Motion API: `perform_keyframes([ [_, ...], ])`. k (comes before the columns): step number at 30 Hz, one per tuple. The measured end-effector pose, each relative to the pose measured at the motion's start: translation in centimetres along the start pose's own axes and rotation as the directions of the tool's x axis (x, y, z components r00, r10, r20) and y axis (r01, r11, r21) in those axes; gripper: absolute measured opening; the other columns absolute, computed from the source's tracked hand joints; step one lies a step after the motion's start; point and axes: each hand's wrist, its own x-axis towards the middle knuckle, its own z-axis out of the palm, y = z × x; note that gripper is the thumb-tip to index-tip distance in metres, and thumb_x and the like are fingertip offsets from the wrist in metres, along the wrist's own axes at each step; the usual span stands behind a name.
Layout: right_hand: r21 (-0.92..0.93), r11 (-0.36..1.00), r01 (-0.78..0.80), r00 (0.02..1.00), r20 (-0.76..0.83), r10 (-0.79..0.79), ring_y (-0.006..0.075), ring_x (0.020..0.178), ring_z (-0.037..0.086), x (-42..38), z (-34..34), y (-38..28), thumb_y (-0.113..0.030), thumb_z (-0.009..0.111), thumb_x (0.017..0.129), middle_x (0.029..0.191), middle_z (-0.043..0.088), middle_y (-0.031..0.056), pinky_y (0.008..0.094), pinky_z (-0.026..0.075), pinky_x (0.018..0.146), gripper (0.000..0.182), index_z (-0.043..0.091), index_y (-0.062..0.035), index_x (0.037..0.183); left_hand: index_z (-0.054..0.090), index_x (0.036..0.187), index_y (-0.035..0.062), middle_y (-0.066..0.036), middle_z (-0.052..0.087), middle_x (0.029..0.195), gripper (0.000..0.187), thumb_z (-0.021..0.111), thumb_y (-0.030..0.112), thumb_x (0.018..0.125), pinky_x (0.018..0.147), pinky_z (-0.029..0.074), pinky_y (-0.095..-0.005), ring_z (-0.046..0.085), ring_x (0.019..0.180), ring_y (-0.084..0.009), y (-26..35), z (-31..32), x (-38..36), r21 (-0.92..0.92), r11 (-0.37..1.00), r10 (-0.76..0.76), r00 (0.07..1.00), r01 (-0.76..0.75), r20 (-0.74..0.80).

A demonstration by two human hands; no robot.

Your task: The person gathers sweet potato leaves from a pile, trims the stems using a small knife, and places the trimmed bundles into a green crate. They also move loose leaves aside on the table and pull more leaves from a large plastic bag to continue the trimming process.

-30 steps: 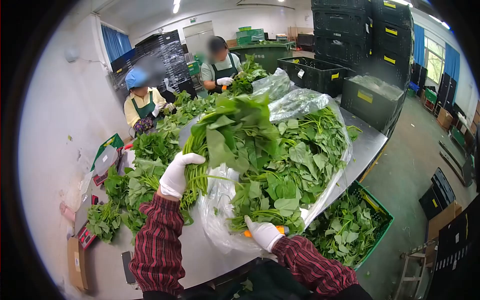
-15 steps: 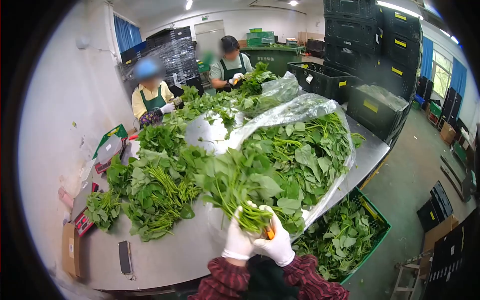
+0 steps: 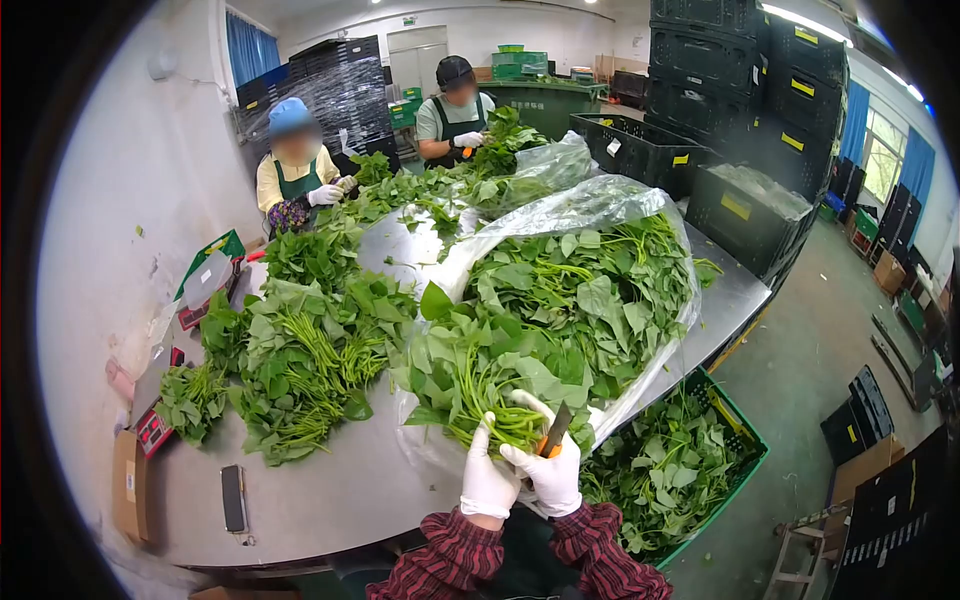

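Note:
In the head view my left hand (image 3: pixel 489 474), white-gloved, is closed around the stem ends of a bunch of leafy greens (image 3: pixel 468 375). My right hand (image 3: pixel 553 474), also gloved, grips a knife (image 3: pixel 553 438) with an orange handle, its dark blade pointing up. Fingers of that hand reach against the stems on the bunch's right side. Just beyond lies a clear plastic bag (image 3: pixel 640 205), spread open under a big heap of greens (image 3: pixel 575 290). Parts of the stems are hidden behind my fingers.
Trimmed bunches (image 3: pixel 300 370) lie left on the metal table (image 3: pixel 390 500), near a phone (image 3: pixel 233 498) and red scales (image 3: pixel 153 430). A green crate (image 3: pixel 745 455) of greens stands at my right. Two people (image 3: pixel 300 175) work across the table; dark crates (image 3: pixel 705 75) are stacked behind.
The bunch has lowered onto the heap and tipped away from me. My right hand has turned so the knife blade now shows upright. The view has shifted slightly.

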Motion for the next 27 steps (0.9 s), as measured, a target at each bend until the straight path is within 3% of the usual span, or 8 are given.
perform_keyframes([
  [5, 0.026, 0.973, -0.229, 0.965, -0.125, 0.231, 0.004, 0.057, 0.051, 0.4, -0.2, -1.7, -0.003, 0.074, 0.074, 0.083, 0.064, 0.0014, 0.0185, 0.04, 0.051, 0.042, 0.057, 0.004, 0.111, 0.054, 0.115, 0.0086, -0.008, 0.057, 0.116, 0.035, 0.056, 0.033, 0.09, 0.098, 0.041, -0.0377, 0.053, 0.108, -0.0233, 0.4, -2.8, 1.7, 0.28, 0.957, 0.064, 0.996, -0.08, 0.066],
  [7, 0.0, 0.969, -0.246, 0.944, -0.228, 0.239, 0.0045, 0.055, 0.051, 0.9, -1.1, -1.2, -0.006, 0.076, 0.073, 0.078, 0.062, 0.0009, 0.019, 0.041, 0.05, 0.042, 0.056, 0.0048, 0.108, 0.042, 0.129, 0.0068, -0.009, 0.048, 0.129, 0.049, 0.059, 0.03, 0.089, 0.105, 0.031, -0.0407, 0.043, 0.12, -0.0231, 2.0, -2.1, 1.1, -0.063, 0.958, -0.262, 0.943, 0.28, 0.206],
  [9, 0.003, 0.985, -0.173, 0.947, -0.276, 0.167, 0.0047, 0.052, 0.051, 1.4, -1.9, -0.6, -0.009, 0.077, 0.072, 0.071, 0.059, -0.0006, 0.0194, 0.041, 0.048, 0.043, 0.056, 0.0046, 0.107, 0.047, 0.126, 0.003, -0.01, 0.052, 0.126, 0.047, 0.061, 0.027, 0.088, 0.101, 0.036, -0.0375, 0.047, 0.117, -0.0225, 3.2, -3.7, -0.2, 0.393, 0.905, -0.215, 0.972, 0.163, 0.093],
  [11, -0.009, 0.983, -0.185, 0.941, -0.29, 0.174, 0.0052, 0.049, 0.05, 1.8, -2.3, -1.5, -0.008, 0.077, 0.073, 0.068, 0.057, -0.0012, 0.0199, 0.04, 0.046, 0.042, 0.056, 0.0038, 0.107, 0.056, 0.118, 0.0021, -0.008, 0.057, 0.121, 0.038, 0.063, 0.022, 0.087, 0.097, 0.041, -0.0363, 0.053, 0.112, -0.0223, 5.5, -1.8, -3.8, 0.993, 0.099, -0.115, 0.99, -0.065, 0.077],
  [14, 0.022, 0.984, -0.175, 0.944, -0.279, 0.174, 0.005, 0.048, 0.049, 2.0, -2.2, -0.6, -0.008, 0.077, 0.073, 0.068, 0.057, -0.001, 0.0196, 0.039, 0.045, 0.041, 0.056, 0.0031, 0.107, 0.06, 0.113, 0.0029, -0.011, 0.059, 0.118, 0.039, 0.069, 0.012, 0.076, 0.095, 0.042, -0.0389, 0.054, 0.11, -0.0284, 4.7, -0.6, -6.1, 0.878, -0.31, 0.206, 0.875, -0.365, 0.437],
  [15, 0.025, 0.986, -0.164, 0.947, -0.276, 0.164, 0.0048, 0.048, 0.049, 2.1, -1.9, -0.4, -0.008, 0.077, 0.074, 0.068, 0.058, -0.001, 0.0194, 0.039, 0.045, 0.04, 0.056, 0.003, 0.107, 0.059, 0.116, 0.0063, -0.014, 0.054, 0.125, 0.05, 0.074, 0.012, 0.069, 0.1, 0.038, -0.0426, 0.05, 0.117, -0.031, 4.6, -0.1, -6.0, 0.565, -0.661, 0.184, 0.624, -0.494, 0.76],
  [18, 0.057, 0.984, -0.168, 0.955, -0.24, 0.177, 0.0043, 0.049, 0.05, 2.2, -1.1, -0.9, -0.006, 0.076, 0.074, 0.07, 0.059, -0.0011, 0.0188, 0.039, 0.046, 0.037, 0.057, 0.0026, 0.105, 0.055, 0.122, 0.0127, -0.017, 0.042, 0.136, 0.067, 0.078, 0.016, 0.06, 0.105, 0.027, -0.0524, 0.036, 0.128, -0.0366, 5.1, 2.6, -4.0, 0.212, -0.904, -0.044, 0.575, -0.371, 0.817],
  [27, 0.021, 0.982, -0.19, 0.929, -0.321, 0.186, 0.0039, 0.053, 0.051, 2.0, -0.9, -1.4, -0.008, 0.074, 0.076, 0.069, 0.058, -0.0018, 0.0187, 0.042, 0.048, 0.023, 0.061, 0.0011, 0.093, 0.062, 0.108, 0.0063, -0.007, 0.058, 0.122, 0.043, 0.069, 0.01, 0.065, 0.108, 0.022, -0.0547, 0.048, 0.121, -0.0295, 5.6, -1.1, 0.0, 0.161, -0.89, -0.021, 0.392, -0.426, 0.92],
])
